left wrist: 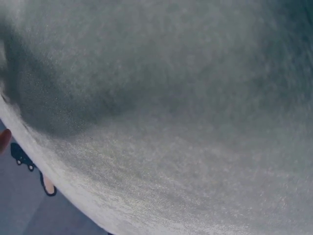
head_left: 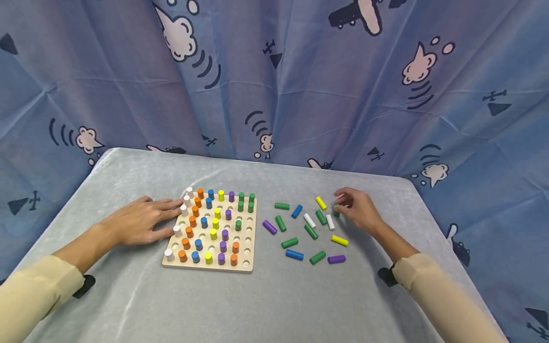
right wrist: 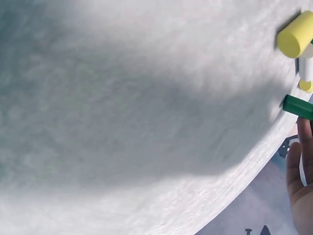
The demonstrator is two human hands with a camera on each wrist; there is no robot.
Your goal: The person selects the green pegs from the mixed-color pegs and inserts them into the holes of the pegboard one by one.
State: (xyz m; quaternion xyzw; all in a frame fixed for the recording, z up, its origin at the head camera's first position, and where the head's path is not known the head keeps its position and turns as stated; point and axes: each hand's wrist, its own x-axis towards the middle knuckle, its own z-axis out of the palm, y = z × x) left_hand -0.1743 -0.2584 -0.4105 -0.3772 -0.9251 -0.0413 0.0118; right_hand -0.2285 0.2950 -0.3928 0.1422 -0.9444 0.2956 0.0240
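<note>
A wooden pegboard lies on the table, with columns of white, orange, blue, yellow, purple and green pegs standing in its holes. My left hand rests at the board's left edge, its fingers spread and fingertips beside the white pegs. Over on the right, my right hand pinches a green peg between thumb and fingers at the far right of the loose pegs. The right wrist view catches this green peg at the fingertips. Only a fingertip of the left hand enters the left wrist view.
Several loose pegs lie scattered right of the board, among them a purple peg, a blue peg, a white peg and a yellow peg. A grey cloth covers the table. Behind it hangs a blue patterned curtain.
</note>
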